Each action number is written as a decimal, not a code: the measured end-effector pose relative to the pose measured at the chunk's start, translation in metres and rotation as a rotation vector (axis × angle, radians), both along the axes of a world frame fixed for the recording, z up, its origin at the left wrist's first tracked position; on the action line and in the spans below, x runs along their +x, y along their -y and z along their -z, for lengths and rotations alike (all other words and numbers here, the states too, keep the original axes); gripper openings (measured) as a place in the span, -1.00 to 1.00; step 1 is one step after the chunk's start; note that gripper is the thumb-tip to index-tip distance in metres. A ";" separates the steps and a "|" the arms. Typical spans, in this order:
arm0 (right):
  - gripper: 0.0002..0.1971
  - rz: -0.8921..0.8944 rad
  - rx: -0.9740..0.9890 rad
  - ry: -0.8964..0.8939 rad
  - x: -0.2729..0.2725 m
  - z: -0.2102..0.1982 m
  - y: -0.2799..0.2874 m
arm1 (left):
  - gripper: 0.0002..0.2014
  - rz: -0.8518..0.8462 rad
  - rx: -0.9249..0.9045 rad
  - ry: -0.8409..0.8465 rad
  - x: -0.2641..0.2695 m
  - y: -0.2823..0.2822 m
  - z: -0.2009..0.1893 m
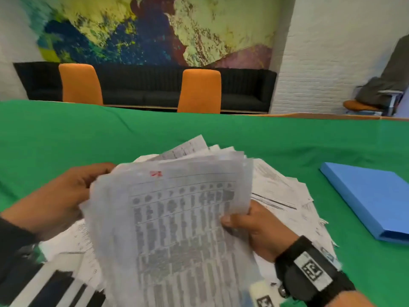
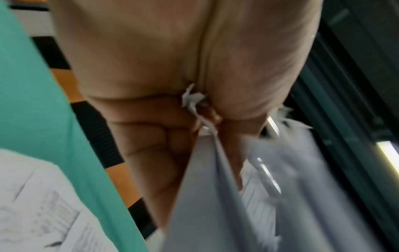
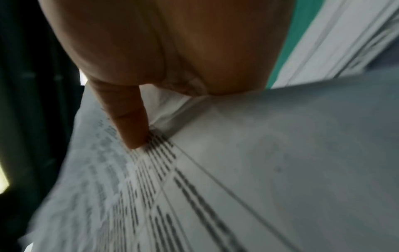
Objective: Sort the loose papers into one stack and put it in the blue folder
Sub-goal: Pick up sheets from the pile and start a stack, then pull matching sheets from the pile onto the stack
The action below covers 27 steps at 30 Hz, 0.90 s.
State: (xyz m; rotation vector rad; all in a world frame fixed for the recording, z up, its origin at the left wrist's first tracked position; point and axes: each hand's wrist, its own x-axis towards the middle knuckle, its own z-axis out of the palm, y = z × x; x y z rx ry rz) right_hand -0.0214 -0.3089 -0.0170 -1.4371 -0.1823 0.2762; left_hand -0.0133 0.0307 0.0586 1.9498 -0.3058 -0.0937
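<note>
A fanned bundle of printed papers (image 1: pixel 177 218) is held upright above the green table. My left hand (image 1: pixel 66 196) grips its left edge; in the left wrist view the fingers (image 2: pixel 155 136) curl round the sheets (image 2: pixel 215 204). My right hand (image 1: pixel 250 224) pinches the right edge, thumb on the front. In the right wrist view the thumb (image 3: pixel 129 122) presses on the printed sheet (image 3: pixel 237 170). More loose papers (image 1: pixel 287 196) lie spread on the table under the bundle. The blue folder (image 1: pixel 371 200) lies shut at the right.
A green cloth (image 1: pixel 66 134) covers the table. Two orange chairs (image 1: pixel 80 84) stand at the far edge before a black sofa (image 1: pixel 155 89). A striped black-and-white sheet (image 1: pixel 55 286) lies at the near left.
</note>
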 end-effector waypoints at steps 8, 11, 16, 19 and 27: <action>-0.46 -0.084 -0.222 0.062 -0.008 0.017 -0.008 | -0.62 -0.361 -0.240 -0.214 0.055 -0.087 0.063; -0.31 0.047 -0.118 0.014 -0.013 0.016 0.037 | -0.75 -0.286 -0.264 -0.255 0.029 -0.007 0.024; -0.49 0.436 0.117 -0.203 -0.020 0.026 0.144 | -0.80 -0.080 0.044 -0.247 0.050 0.074 0.015; -0.57 0.645 0.135 -0.306 -0.024 0.047 0.179 | -0.73 0.121 0.397 -0.211 0.068 0.134 0.019; -0.63 0.612 -0.031 -0.394 -0.021 0.055 0.180 | -0.40 0.011 0.738 -0.208 0.123 0.214 0.063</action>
